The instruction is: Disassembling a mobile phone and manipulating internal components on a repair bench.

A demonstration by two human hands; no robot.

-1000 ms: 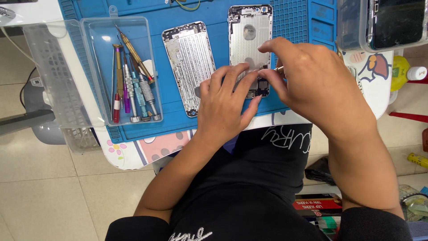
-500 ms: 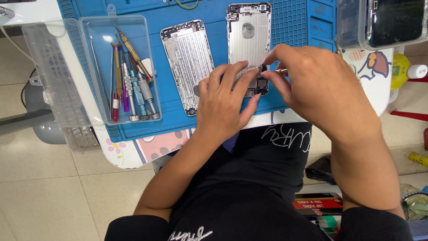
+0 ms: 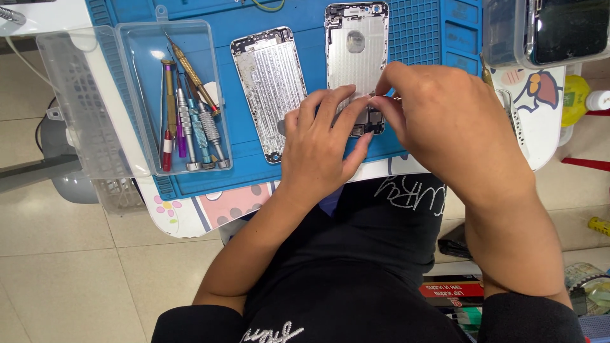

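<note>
Since a second ago your hands have barely shifted: both stay on the lower end of the right-hand phone housing [image 3: 356,60], with your right hand [image 3: 445,121] drawn a touch closer over it.

Your left hand [image 3: 321,149] lies palm down, wrist toward you, fingers spread and stretched flat across the bottom of the housing, pressing it against the blue work mat [image 3: 305,165]. The fingertips touch the shell; they grip nothing.

Your right hand arches above from the right, knuckles up, thumb and forefinger pinched together just over the housing's lower edge. A thin metal tip seems to show at the pinch, but it's too small to tell what it is.

The housing lies face up on the mat, its top end pointing away from you. A second silver housing [image 3: 270,89] lies just beside it to the left, untouched. Further left, a clear plastic tray [image 3: 136,95] holds several screwdrivers [image 3: 190,124], well apart from both hands.
</note>
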